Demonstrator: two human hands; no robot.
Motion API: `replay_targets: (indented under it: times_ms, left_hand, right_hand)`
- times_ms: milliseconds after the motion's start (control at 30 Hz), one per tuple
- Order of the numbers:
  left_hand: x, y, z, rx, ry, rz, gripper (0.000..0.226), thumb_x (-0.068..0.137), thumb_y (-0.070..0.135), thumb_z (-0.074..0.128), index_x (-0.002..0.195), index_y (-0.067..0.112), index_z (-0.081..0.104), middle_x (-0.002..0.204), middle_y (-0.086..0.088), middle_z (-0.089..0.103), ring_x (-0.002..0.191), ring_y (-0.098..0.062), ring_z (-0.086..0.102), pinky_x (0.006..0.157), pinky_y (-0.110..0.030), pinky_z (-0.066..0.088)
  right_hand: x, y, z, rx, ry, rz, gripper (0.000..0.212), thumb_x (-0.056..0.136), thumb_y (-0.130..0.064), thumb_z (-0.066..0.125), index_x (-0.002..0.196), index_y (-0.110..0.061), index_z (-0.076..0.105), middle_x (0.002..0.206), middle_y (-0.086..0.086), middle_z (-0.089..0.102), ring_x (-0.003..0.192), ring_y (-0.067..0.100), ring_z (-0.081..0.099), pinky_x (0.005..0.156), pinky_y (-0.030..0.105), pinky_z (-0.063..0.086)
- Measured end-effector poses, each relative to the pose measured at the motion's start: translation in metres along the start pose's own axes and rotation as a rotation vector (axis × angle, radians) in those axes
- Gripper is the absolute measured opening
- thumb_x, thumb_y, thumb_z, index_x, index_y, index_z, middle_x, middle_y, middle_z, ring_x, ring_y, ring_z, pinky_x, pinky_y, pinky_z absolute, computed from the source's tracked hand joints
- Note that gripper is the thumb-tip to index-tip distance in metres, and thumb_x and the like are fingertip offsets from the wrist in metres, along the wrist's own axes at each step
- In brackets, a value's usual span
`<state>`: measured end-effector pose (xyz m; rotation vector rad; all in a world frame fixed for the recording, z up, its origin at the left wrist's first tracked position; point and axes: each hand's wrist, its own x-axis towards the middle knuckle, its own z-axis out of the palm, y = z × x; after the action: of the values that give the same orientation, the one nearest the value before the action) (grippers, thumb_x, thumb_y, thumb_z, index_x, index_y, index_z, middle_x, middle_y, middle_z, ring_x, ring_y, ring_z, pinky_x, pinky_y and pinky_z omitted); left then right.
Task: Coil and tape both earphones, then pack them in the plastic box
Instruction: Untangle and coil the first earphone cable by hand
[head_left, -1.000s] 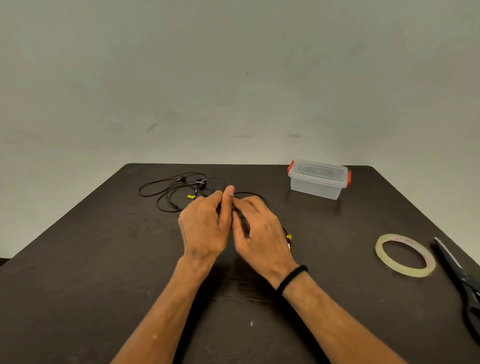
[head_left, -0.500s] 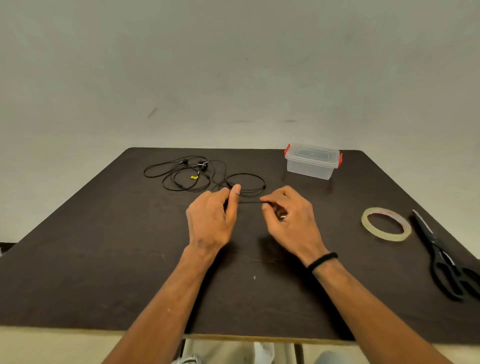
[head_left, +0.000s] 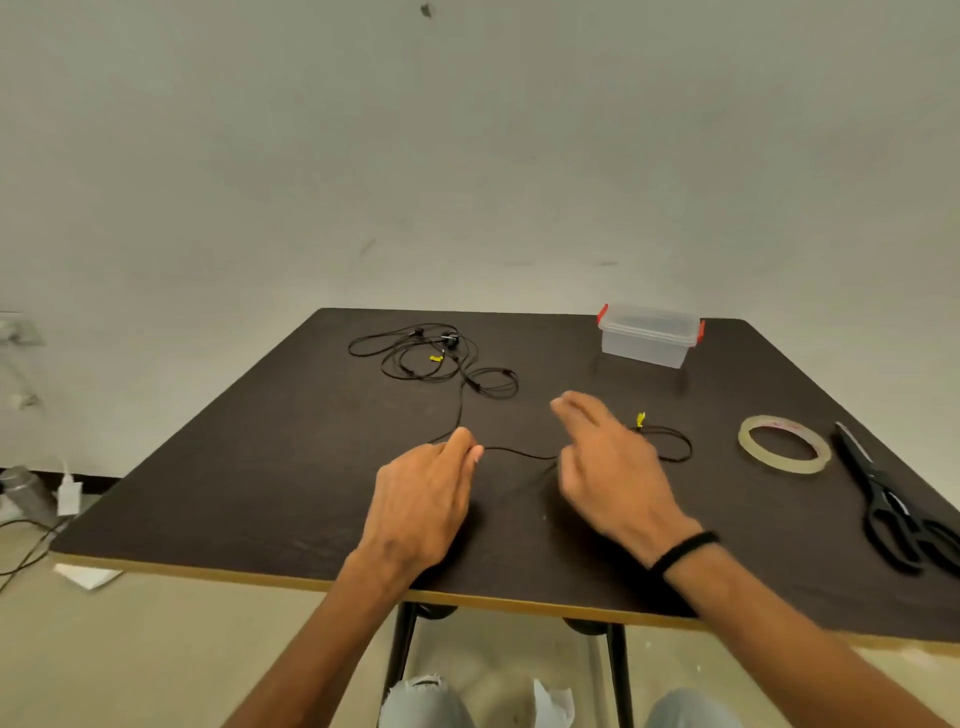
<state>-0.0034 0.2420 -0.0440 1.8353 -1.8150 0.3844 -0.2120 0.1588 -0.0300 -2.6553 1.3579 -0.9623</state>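
Observation:
Black earphones (head_left: 435, 358) lie in a loose tangle at the table's far left, with a yellow tag among the loops. One cable (head_left: 519, 454) runs from the tangle to my left hand (head_left: 423, 499), which pinches it at the fingertips. From there it stretches right to my right hand (head_left: 608, 470), which holds it at the thumb side with its upper fingers stretched forward and blurred. A small loop of cable with a yellow tag (head_left: 640, 419) lies just right of that hand. The clear plastic box (head_left: 647, 343) with red clips stands shut at the far right.
A roll of clear tape (head_left: 784, 452) lies flat to the right of my right hand, with black scissors (head_left: 893, 499) beyond it near the right edge. The dark table (head_left: 249, 483) ends at a front edge just below my wrists. Cables and a bottle lie on the floor, left.
My hands have moved apart, the right one going right and drawing the cable out between them. A loop with a yellow tag now shows beside my right hand. The view has tilted down.

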Motion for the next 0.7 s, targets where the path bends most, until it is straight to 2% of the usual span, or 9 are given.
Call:
replay_targets:
  times_ms: [67,133,200,267,400,533,633,667,700]
  left_hand:
    - [0.005,0.003,0.003,0.003,0.019,-0.011,0.023,0.11,0.044,0.031,0.098,0.028,0.042,0.069,0.014,0.043,0.061,-0.009,0.042,0.056,-0.031,0.035]
    - [0.01,0.005,0.006,-0.001,0.02,-0.002,0.024,0.11,0.042,0.029,0.101,0.027,0.043,0.072,0.015,0.044,0.064,-0.008,0.041,0.056,-0.03,0.034]
    - [0.015,0.004,0.009,-0.021,0.025,0.0,0.025,0.11,0.042,0.028,0.1,0.026,0.044,0.074,0.016,0.047,0.065,-0.008,0.045,0.056,-0.03,0.037]
    - [0.017,0.002,0.011,-0.032,0.055,-0.006,0.025,0.11,0.041,0.032,0.097,0.026,0.046,0.072,0.015,0.047,0.062,-0.009,0.048,0.053,-0.031,0.04]
    - [0.015,0.001,0.011,-0.005,0.132,-0.037,0.027,0.109,0.039,0.04,0.088,0.025,0.049,0.062,0.013,0.045,0.051,-0.011,0.045,0.049,-0.03,0.034]
    - [0.016,0.004,0.011,0.004,0.163,0.019,0.028,0.11,0.035,0.043,0.085,0.025,0.05,0.057,0.012,0.044,0.048,-0.011,0.04,0.06,-0.031,0.039]
    - [0.016,0.005,0.011,-0.006,0.151,0.019,0.026,0.11,0.038,0.044,0.088,0.027,0.054,0.058,0.012,0.048,0.049,-0.011,0.044,0.064,-0.031,0.044]
    - [0.016,0.005,0.011,-0.008,0.145,0.019,0.025,0.11,0.039,0.045,0.09,0.028,0.055,0.058,0.013,0.05,0.049,-0.01,0.045,0.063,-0.03,0.045]
    - [0.015,0.005,0.011,-0.015,0.148,0.018,0.025,0.11,0.04,0.046,0.091,0.029,0.056,0.058,0.013,0.05,0.048,-0.01,0.045,0.06,-0.029,0.044]
  right_hand:
    - [-0.005,-0.029,0.014,0.129,-0.029,-0.119,0.049,0.099,-0.02,0.057,0.147,-0.016,0.055,0.15,0.001,0.057,0.123,0.021,0.065,0.102,0.041,0.056]
    - [-0.002,-0.042,0.029,0.281,-0.05,-0.119,0.044,0.103,-0.021,0.058,0.146,-0.012,0.057,0.144,0.003,0.063,0.126,0.018,0.063,0.109,0.035,0.051]
    - [0.008,-0.041,0.037,0.41,-0.036,-0.086,0.032,0.106,-0.017,0.057,0.136,-0.013,0.065,0.125,0.004,0.072,0.104,0.011,0.07,0.099,0.03,0.054]
    - [0.018,-0.032,0.039,0.441,-0.034,-0.124,0.022,0.107,-0.013,0.053,0.12,-0.014,0.071,0.099,-0.002,0.071,0.074,0.003,0.065,0.081,0.026,0.055]
    - [0.034,-0.001,0.039,0.357,0.02,-0.175,0.015,0.106,-0.013,0.054,0.109,-0.012,0.069,0.09,-0.008,0.062,0.074,0.01,0.061,0.078,0.031,0.053]
    - [0.051,0.038,0.038,0.348,0.029,0.055,0.016,0.103,-0.017,0.059,0.096,-0.013,0.073,0.082,-0.002,0.072,0.074,0.019,0.07,0.076,0.039,0.058]
    - [0.067,0.055,0.036,0.471,-0.018,0.374,0.025,0.102,-0.019,0.056,0.087,-0.011,0.074,0.078,0.006,0.076,0.061,0.01,0.071,0.063,0.028,0.06]
    - [0.07,0.056,0.037,0.496,-0.015,0.451,0.026,0.102,-0.016,0.055,0.089,-0.008,0.076,0.081,0.01,0.078,0.061,0.009,0.072,0.063,0.026,0.061]
    - [0.072,0.057,0.04,0.462,0.009,0.468,0.025,0.1,-0.013,0.053,0.098,-0.008,0.078,0.089,0.011,0.079,0.07,0.012,0.075,0.072,0.03,0.063]
